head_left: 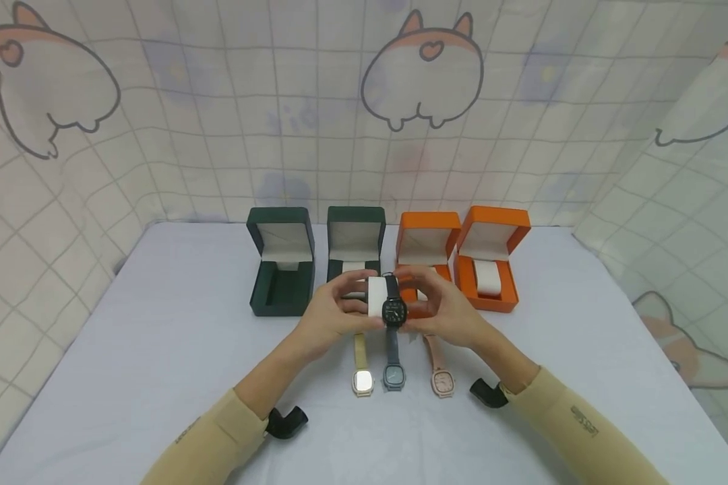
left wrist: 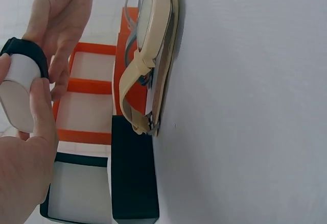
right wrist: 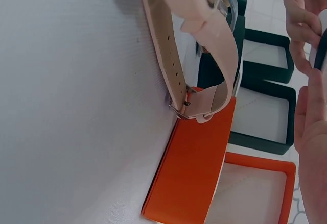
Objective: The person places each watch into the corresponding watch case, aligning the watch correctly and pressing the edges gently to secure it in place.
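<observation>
Above the table's middle, my left hand (head_left: 330,313) grips a white watch cushion (head_left: 375,296) between thumb and fingers. A black watch (head_left: 394,311) with a square-looking dark dial lies round the cushion's right part. My right hand (head_left: 443,306) pinches the watch's black strap (right wrist: 321,55) from the right side. In the left wrist view the dark strap (left wrist: 28,50) curves over the white cushion. Whether its buckle is fastened is hidden. Nearest below the hands lie a cream watch (head_left: 362,382), a blue-grey watch (head_left: 393,376) and a pink watch (head_left: 443,382).
Two green boxes (head_left: 282,310) and two orange boxes (head_left: 488,303) stand with lids raised along the back. The leftmost green box shows a dark inside; the rightmost orange one holds a white cushion (head_left: 487,277). Behind them hangs a checked cloth (head_left: 315,155).
</observation>
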`<state>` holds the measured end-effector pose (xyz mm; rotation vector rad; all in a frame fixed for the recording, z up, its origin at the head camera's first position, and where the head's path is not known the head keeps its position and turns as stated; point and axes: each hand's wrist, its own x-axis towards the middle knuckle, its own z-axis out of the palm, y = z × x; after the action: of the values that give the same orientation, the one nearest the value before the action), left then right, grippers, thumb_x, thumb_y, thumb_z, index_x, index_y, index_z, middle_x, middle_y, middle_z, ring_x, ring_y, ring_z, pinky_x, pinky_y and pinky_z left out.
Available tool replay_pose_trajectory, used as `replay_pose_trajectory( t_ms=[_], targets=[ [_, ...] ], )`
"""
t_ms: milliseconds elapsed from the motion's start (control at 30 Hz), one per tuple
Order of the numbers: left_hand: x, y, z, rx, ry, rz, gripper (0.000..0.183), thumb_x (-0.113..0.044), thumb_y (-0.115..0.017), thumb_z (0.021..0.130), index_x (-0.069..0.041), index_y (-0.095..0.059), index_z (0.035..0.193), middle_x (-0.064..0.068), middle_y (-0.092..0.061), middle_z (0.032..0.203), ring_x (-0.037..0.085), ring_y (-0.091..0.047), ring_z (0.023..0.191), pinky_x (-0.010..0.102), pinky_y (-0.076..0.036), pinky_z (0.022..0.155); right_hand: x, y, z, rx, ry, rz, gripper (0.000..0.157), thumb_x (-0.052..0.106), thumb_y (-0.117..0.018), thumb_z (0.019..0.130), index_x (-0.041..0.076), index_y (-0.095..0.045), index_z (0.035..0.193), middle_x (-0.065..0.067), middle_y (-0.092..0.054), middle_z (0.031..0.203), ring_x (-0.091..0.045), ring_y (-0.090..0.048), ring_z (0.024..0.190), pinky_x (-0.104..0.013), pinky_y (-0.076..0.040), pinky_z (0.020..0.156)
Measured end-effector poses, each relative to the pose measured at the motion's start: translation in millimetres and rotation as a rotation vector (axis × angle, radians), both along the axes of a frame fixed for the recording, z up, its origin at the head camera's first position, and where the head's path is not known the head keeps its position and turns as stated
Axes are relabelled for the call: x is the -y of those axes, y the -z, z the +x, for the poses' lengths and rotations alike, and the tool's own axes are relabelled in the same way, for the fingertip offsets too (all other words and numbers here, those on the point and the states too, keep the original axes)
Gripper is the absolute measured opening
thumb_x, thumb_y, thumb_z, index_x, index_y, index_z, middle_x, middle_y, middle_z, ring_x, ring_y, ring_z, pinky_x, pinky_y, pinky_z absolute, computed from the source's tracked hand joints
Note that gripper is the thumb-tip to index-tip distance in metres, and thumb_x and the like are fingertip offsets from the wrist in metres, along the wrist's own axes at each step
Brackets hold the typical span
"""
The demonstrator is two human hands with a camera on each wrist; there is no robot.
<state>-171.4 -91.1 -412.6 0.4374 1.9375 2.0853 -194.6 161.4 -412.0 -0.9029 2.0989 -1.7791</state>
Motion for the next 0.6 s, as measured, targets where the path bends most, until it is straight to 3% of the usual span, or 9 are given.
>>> replay_pose_trajectory(
  t_ms=[267,600],
  targets=[
    [0.5,1.7,-1.5,-0.029,0.003,-0.030,0.081,0.004,-0.084,0.081,-0.016,-0.049,0.152,0.013,-0.052,0.140,0.029,-0.065,0.105,0.035,-0.055,0.093,-0.9,-2.2,0.2,-0.086,0.003,0.047,0.080,-0.008,-0.081,0.084,0.008,-0.043,0.152,-0.005,-0.043,0.151,-0.030,-0.048,0.134,-0.037,-0.051,0.101],
    [2.6,6.1,-0.5,-0.037,-0.003,-0.098,0.082,0.001,-0.087,0.080,-0.016,-0.050,0.151,0.010,-0.054,0.138,0.026,-0.067,0.107,0.036,-0.055,0.093,1.0,2.1,-1.4,-0.135,-0.049,0.088,0.078,-0.002,-0.081,0.085,0.011,-0.044,0.152,-0.005,-0.045,0.149,-0.030,-0.049,0.134,-0.039,-0.050,0.102]
  ],
)
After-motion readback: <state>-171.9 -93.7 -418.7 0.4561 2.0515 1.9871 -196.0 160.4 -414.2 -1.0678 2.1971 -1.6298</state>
